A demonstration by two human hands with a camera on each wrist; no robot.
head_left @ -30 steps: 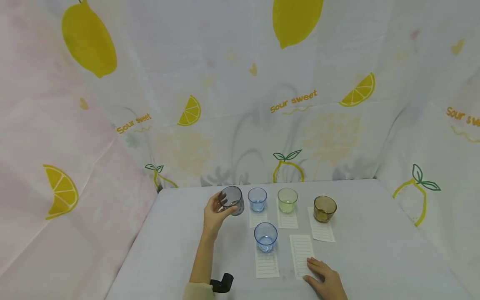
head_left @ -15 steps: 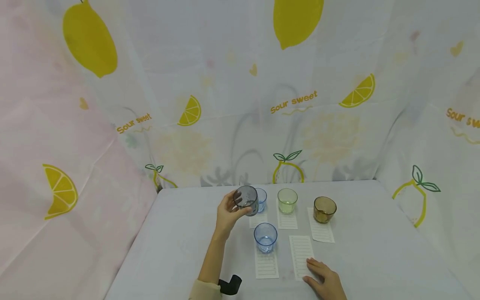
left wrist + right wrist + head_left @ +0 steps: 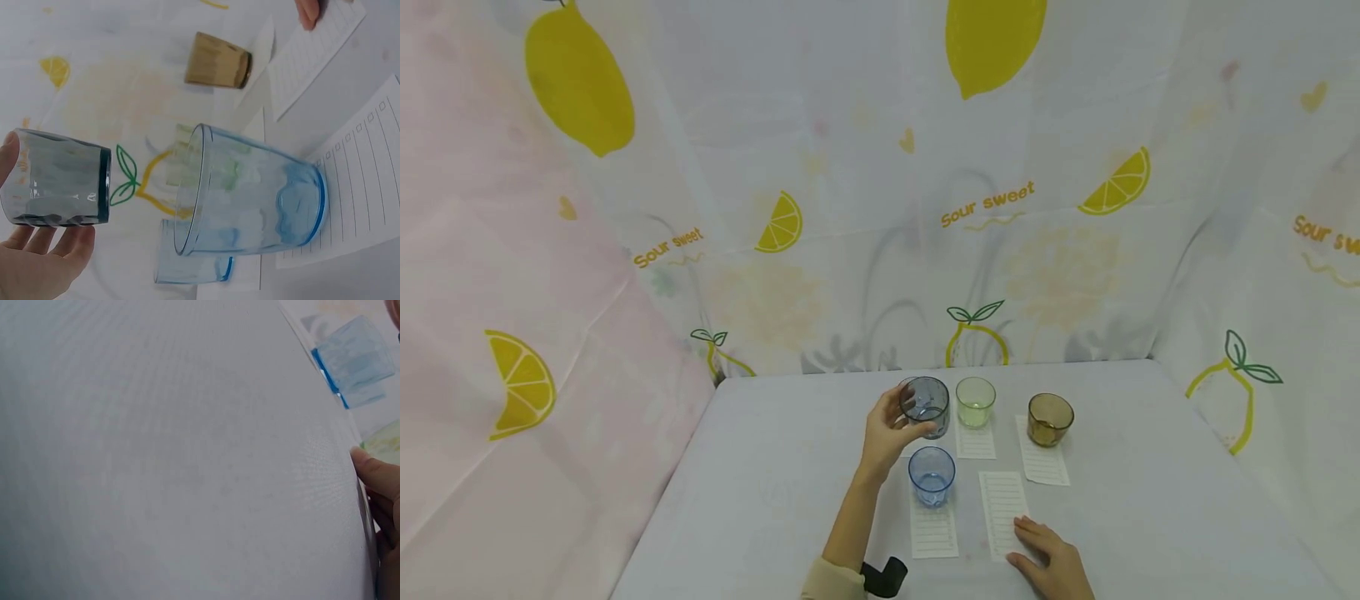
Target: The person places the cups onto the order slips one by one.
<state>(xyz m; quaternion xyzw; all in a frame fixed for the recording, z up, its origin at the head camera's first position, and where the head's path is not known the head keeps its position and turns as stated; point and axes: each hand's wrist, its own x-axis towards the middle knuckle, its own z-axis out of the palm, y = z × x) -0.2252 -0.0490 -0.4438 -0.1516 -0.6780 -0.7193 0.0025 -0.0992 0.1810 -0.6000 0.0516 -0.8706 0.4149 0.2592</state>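
My left hand (image 3: 883, 433) grips a smoky grey glass (image 3: 925, 410) between thumb and fingers, held up above the table. In the left wrist view the grey glass (image 3: 59, 178) shows nothing in it. Behind it in the head view, one blue glass is mostly hidden; the left wrist view shows this blue glass (image 3: 194, 253) standing on paper. Nearer stands another blue glass (image 3: 932, 479) on a lined paper slip (image 3: 934, 533). My right hand (image 3: 1051, 562) rests on the table, relaxed fingers touching the edge of a bare lined slip (image 3: 1002, 504).
A green glass (image 3: 975, 404) and a brown glass (image 3: 1050, 421) stand on their own slips toward the back right. The white-covered table (image 3: 737, 492) ends at a curtain (image 3: 850, 292) printed with lemons.
My left hand has carried the grey glass to the right, from beside the back blue glass to in front of it. The right hand has stayed put.
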